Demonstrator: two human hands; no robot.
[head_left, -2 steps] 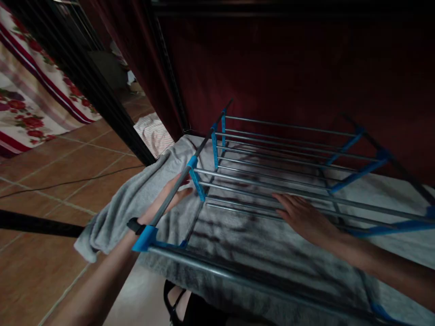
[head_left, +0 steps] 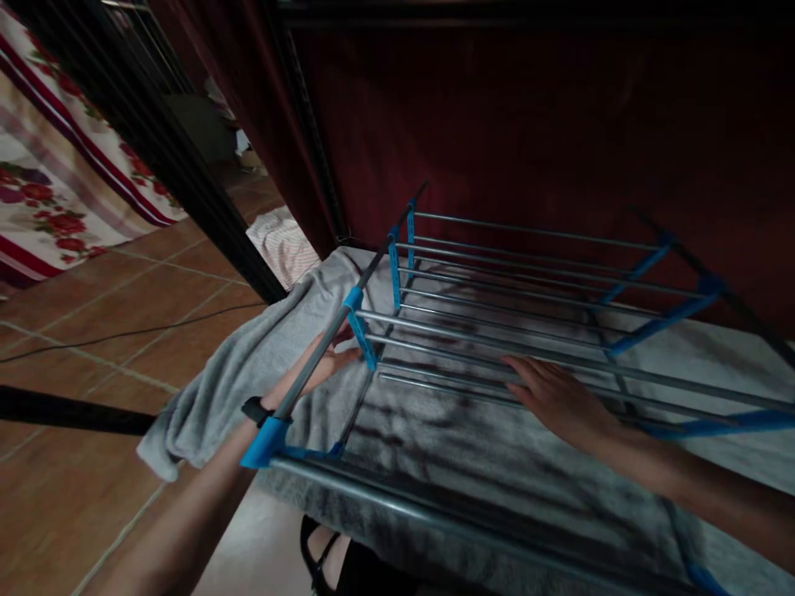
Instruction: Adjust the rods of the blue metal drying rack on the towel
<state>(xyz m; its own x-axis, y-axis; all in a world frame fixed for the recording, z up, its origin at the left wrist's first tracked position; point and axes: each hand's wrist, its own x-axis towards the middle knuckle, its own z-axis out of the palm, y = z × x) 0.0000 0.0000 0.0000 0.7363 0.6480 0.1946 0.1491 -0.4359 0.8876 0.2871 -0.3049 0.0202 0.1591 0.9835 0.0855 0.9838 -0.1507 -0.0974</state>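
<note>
A rack (head_left: 472, 325) of grey metal tubes with blue plastic connectors lies across a grey blanket (head_left: 422, 439). My left hand (head_left: 326, 364) is behind the rack's left side pole, its fingers apart, with the fingertips at or just beside a blue end bracket (head_left: 362, 339). A dark band (head_left: 257, 410) circles that wrist. Reaching in from the right, my right hand (head_left: 552, 397) lies over the middle tubes with its fingers stretched out. Whether its fingertips press on a tube is unclear. Nearest to me runs a thick front tube (head_left: 397, 501).
Behind the rack hangs a dark red curtain (head_left: 497, 124). Black posts (head_left: 204, 199) frame the left side, beyond which are a tiled floor (head_left: 149, 306) with a thin cable and a floral cloth (head_left: 55, 199). A striped cloth (head_left: 286, 244) lies past the blanket.
My left hand has moved slightly right, closer to the blue end bracket. The rack's right end appears shifted a little to the right in view. My right hand stays nearly still.
</note>
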